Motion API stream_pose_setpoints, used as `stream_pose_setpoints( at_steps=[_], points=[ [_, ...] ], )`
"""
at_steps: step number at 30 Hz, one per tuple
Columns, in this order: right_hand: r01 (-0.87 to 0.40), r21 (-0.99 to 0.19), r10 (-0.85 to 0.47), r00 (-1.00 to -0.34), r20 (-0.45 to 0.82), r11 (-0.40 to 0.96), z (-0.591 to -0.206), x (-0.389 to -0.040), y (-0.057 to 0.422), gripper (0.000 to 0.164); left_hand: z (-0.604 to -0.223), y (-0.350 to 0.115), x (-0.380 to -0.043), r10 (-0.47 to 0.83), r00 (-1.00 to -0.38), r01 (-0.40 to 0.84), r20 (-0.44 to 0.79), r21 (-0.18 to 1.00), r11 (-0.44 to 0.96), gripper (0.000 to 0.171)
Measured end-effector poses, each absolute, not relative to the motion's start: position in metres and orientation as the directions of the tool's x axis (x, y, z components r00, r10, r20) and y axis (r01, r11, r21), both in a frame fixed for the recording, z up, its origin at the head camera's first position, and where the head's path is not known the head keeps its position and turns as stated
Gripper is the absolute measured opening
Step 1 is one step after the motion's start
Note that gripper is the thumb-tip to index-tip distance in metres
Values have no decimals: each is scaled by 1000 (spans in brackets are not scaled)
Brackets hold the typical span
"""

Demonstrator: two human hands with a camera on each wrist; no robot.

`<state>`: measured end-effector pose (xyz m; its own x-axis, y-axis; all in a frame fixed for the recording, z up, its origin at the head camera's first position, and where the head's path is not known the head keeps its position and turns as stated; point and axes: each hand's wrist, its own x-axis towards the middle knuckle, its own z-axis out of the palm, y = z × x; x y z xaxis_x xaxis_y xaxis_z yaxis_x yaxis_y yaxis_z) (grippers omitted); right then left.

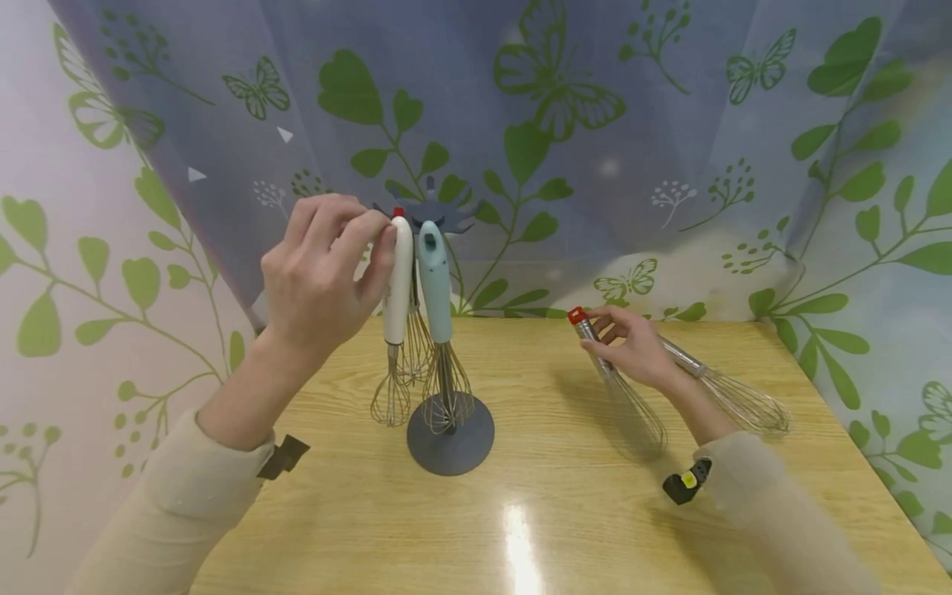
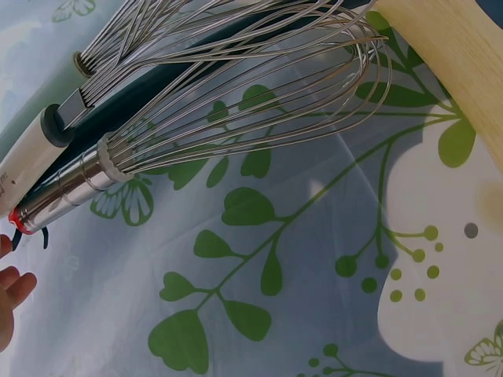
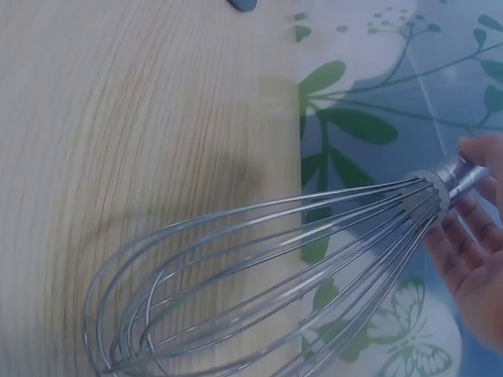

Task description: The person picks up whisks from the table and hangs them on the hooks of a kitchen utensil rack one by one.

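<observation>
My left hand [image 1: 320,264] is raised at the top of a dark stand [image 1: 449,446], its fingertips partly hidden behind a white-handled whisk [image 1: 400,281]. Its bent fingers pinch at the red end of a steel whisk [image 2: 71,188] hanging behind the white one. Beside these hangs a whisk with a light blue handle [image 1: 435,281]. Over the table's right side, my right hand [image 1: 632,343] grips the steel handle of another red-ended whisk [image 1: 595,343]. Its wire loops [image 3: 236,275] point down toward the tabletop.
A further steel whisk [image 1: 732,392] lies on the wooden table [image 1: 335,512], just beyond my right forearm. A curtain with leaves and butterflies [image 1: 461,91] hangs behind the table's back edge. The stand's round base rests left of the table's middle.
</observation>
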<state>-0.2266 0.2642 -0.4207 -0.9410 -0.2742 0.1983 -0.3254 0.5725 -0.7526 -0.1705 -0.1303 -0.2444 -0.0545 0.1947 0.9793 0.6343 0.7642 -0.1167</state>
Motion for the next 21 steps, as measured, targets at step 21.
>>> stream_pose_setpoints(
  at_steps=[21],
  points=[
    [-466,-781,-238,-885,401,416,-417,-215,229,44,-247,-130,-171,180,-45,631,983,-112,768,10]
  ],
)
